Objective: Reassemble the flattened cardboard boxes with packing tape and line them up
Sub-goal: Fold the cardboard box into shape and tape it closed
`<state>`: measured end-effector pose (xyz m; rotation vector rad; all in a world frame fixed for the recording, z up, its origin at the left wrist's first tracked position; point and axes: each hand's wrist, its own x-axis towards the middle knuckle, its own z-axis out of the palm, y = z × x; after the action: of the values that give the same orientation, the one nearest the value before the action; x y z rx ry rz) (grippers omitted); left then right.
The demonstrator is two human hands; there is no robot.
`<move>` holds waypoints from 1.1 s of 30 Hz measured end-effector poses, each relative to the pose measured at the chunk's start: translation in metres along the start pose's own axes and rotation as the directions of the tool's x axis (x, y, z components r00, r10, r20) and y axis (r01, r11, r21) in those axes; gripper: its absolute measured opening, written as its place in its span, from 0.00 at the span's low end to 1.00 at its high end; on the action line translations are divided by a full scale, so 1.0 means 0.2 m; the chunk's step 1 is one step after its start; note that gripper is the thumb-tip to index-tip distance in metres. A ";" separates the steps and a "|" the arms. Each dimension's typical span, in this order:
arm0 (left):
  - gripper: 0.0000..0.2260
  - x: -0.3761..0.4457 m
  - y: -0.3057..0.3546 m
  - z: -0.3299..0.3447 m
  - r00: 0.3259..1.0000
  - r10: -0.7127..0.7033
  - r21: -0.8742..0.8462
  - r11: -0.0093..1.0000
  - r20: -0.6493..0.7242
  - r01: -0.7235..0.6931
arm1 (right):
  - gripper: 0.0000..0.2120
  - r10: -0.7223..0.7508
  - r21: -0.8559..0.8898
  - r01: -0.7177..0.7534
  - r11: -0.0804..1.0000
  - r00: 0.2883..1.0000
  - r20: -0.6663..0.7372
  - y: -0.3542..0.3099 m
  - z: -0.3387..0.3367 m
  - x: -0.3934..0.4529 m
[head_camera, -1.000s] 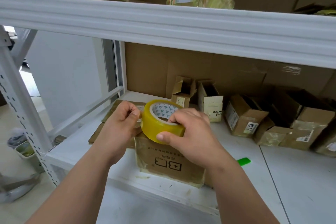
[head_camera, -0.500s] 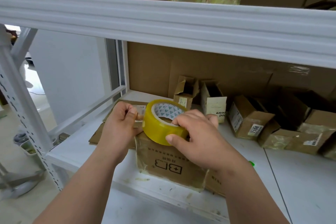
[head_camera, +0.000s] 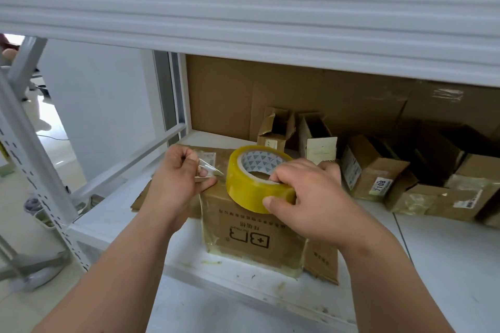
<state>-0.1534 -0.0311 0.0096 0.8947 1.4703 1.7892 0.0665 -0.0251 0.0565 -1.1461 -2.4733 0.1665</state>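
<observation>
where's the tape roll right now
In the head view the yellow tape roll is at centre, gripped by the right hand just above the printed cardboard box, while the left hand pinches its free end.

A roll of tape [head_camera: 254, 181] sits atop a box [head_camera: 251, 227] at the shelf's [head_camera: 446, 251] front edge, flattened cardboard [head_camera: 143, 196] lying to its left. Behind and to the right, a row of open boxes [head_camera: 370, 167] lines the shelf's back.
</observation>
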 end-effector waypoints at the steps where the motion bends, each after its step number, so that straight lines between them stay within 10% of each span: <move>1: 0.10 0.00 0.00 0.01 1.000 0.005 0.011 1.000 -0.003 -0.005 | 0.09 0.000 -0.003 0.000 1.000 1.000 0.005 0.01 -0.01 -0.01; 10: 0.10 0.01 -0.01 0.03 0.999 -0.042 -0.006 0.999 -0.020 0.042 | 0.27 0.211 0.070 -0.201 0.977 0.960 -0.186 0.12 -0.07 -0.08; 17: 0.10 0.01 0.02 0.03 0.997 -0.076 -0.024 0.997 0.007 0.076 | 0.16 0.101 0.083 -0.099 0.992 0.995 -0.025 0.20 -0.03 -0.17; 33: 0.10 0.02 0.03 0.03 0.999 -0.033 0.075 0.997 -0.020 0.034 | 0.22 0.312 0.432 -0.157 0.888 0.896 -0.316 0.21 -0.16 -0.18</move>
<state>-0.1505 -0.0247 0.0161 0.8870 1.5645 1.7326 0.1307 -0.0258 0.0634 -1.1688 -1.8452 0.4528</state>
